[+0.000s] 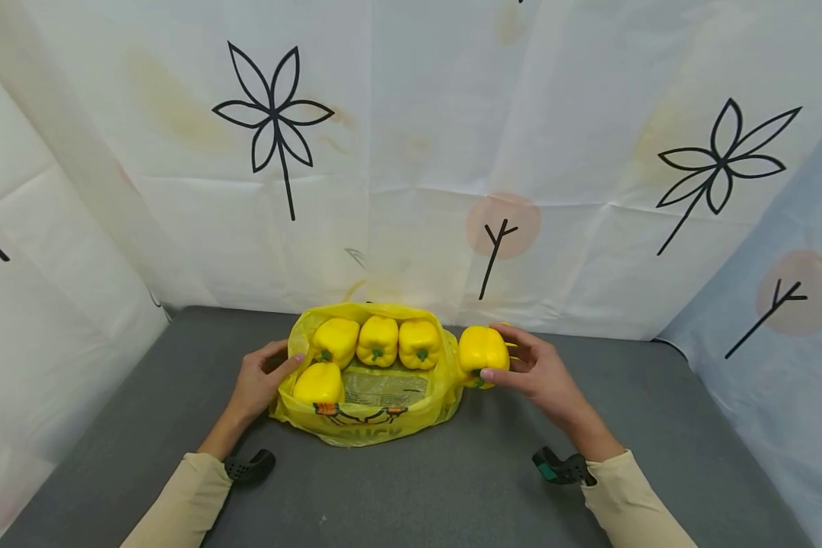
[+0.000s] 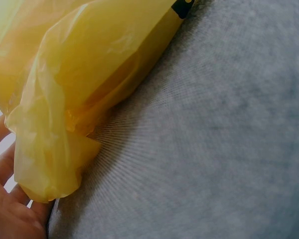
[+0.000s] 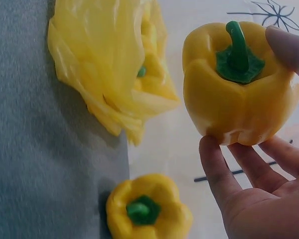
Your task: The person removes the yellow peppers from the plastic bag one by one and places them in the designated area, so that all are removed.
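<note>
The right hand (image 1: 537, 377) has hold of a pepper (image 1: 482, 348), thumb on one side and fingertips on the other, parted only as wide as the pepper itself. The right wrist view shows a gap between this pepper and the bag (image 1: 425, 415), so it is just outside the bag's right edge. The left hand (image 1: 256, 380) has its thumb over the left rim and its fingers, partly hidden, along the outside; it seems to grip the plastic. Inside are four peppers (image 1: 377, 341): three across the back, one at front left. Near the right hand sits a loose pepper (image 3: 149, 211).

The step in hand looks like carrying one pepper past the right rim — in or out, the pictures do not settle. Going in would call for a lift over the rim toward the bare front right, mouth held wide.
</note>
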### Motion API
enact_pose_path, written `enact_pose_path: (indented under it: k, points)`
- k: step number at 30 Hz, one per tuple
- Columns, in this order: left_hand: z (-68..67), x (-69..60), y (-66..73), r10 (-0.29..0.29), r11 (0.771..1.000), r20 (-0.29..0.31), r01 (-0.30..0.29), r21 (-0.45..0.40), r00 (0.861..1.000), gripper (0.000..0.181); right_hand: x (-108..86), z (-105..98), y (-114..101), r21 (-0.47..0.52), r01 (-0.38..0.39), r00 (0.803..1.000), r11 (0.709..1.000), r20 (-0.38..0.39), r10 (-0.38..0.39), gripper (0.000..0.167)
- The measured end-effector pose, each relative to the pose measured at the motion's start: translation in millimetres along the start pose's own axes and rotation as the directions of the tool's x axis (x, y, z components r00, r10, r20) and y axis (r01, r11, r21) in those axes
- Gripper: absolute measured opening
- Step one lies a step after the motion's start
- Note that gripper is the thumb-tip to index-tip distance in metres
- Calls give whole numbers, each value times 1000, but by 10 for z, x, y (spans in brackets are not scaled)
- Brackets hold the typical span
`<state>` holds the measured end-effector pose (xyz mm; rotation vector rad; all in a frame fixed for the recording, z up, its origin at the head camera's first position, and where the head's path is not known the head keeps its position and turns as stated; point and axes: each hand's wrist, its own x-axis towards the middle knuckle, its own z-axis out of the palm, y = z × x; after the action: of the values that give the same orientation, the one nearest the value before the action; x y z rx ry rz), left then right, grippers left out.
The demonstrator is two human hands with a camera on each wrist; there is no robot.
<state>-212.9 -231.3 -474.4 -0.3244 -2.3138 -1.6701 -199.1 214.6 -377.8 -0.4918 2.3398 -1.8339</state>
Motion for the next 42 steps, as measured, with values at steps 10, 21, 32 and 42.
enact_pose_path:
  k: [10,21,32,42]
  points:
    - [11,-41,327,4,999,5,-5,34,1000,36,-73,-215,1,-60,-12,999,998,-48,9,74]
    - [7,-35,299,0,999,6,-1,35,1000,36,-91,-428,-18,-88,-27,996,996,-82,20,73]
    - [-5,7,-29,-4,1000,1,4,9,1000,38,-71,-654,35,-98,-87,989,991,-126,75,75]
    - [8,0,-20,-8,1000,-9,8,4,1000,38,-31,-859,180,-153,-138,980,979,-162,113,78]
